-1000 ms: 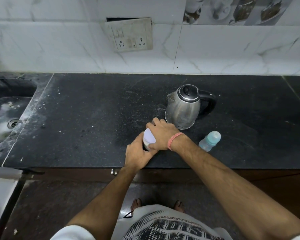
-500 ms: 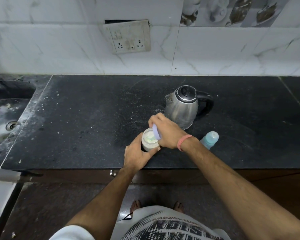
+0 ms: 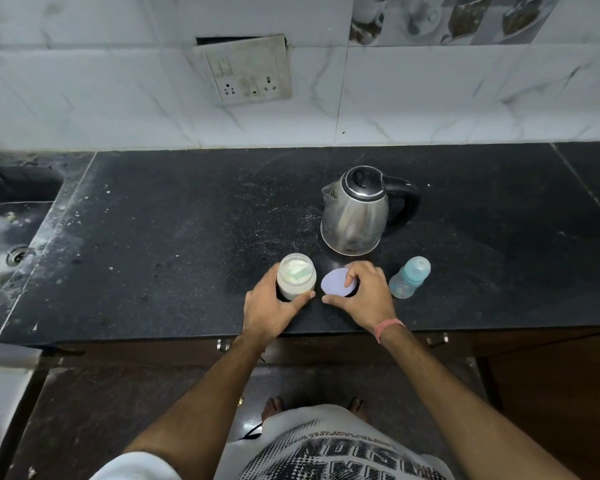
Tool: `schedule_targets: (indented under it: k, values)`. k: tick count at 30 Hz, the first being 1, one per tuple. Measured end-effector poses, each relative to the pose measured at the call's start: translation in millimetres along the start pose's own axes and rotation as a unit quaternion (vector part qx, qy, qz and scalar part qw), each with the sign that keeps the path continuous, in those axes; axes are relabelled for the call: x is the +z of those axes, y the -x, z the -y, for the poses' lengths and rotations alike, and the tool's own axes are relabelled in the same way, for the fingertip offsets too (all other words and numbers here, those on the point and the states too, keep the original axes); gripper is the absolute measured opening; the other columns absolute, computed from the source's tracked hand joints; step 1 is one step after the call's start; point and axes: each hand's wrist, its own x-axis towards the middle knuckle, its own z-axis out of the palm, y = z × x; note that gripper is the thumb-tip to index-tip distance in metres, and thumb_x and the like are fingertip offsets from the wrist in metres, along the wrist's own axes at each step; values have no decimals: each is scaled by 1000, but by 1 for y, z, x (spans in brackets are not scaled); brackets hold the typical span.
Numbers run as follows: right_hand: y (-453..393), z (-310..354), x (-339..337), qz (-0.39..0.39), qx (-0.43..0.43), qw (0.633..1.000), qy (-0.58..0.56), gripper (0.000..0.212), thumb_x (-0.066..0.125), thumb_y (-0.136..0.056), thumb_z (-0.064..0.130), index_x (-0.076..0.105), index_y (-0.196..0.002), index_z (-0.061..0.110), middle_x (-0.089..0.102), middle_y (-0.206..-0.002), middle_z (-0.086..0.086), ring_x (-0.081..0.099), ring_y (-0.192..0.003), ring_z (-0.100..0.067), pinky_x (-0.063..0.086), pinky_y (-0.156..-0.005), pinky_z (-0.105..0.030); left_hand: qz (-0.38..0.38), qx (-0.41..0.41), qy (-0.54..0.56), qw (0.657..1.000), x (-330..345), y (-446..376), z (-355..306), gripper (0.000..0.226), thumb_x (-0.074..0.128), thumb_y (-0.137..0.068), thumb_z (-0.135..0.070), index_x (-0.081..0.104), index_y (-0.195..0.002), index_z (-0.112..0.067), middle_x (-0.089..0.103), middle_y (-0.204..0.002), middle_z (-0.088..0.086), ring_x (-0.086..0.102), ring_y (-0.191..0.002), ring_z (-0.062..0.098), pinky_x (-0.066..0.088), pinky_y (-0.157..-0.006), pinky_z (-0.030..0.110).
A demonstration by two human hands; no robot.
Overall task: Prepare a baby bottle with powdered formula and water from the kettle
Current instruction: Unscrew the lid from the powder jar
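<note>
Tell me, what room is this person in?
Most likely a home kitchen: a steel kettle stands on a dark stone counter, a sink lies at its left end, and the wall behind is tiled.

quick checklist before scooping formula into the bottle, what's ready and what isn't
1. Formula jar open: ok, lid off, powder showing.
2. Jar steadied: ok, left hand grips it.
3. Lid set aside: not ok, right hand holds it at the counter.
4. Scoop available: ok, a pale green scoop seems to lie in the powder.
5. Baby bottle open: not ok, its cap is on.
6. Kettle has water: cannot tell, lid closed.
</note>
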Motion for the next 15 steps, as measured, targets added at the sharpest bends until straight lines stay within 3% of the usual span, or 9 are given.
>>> schedule_targets:
  k: [4,8,12,15]
  values:
    - [7,-17,12,-2,31,999,14,59,107,-59,42,55,-80,24,70,-122,14,50,-111,-16,37,-83,-27,1,-5,-20,1000,1,0,0,88,88,-76,-81,55,-153,-52,69,-147,-27,63,-140,12,48,-122,56]
    - [12,-27,17,13,34,999,20,50,104,-65,29,59,-88,27,70,-139,18,48,-114,-15,38,-87,-26,-5,-15,-52,998,5,-1,2,91,85,-78,-83,53,-157,-51,69,-147,-25,57,-132,19,48,-119,54]
    - [16,-29,13,38,74,996,11,58,101,-69,25,65,-112,39,53,-117,22,52,-115,-20,44,-94,-26,-12,-16,-56,998,7,-1,5,91,87,-78,-80,53,-157,-49,70,-145,-25,55,-126,18,50,-116,53]
    - [15,-32,13,44,84,995,24,64,101,-69,26,63,-118,43,46,-112,9,55,-104,-21,46,-95,-25,-10,-20,-53,998,8,0,4,89,89,-79,-77,53,-156,-51,70,-143,-25,55,-124,16,52,-115,51]
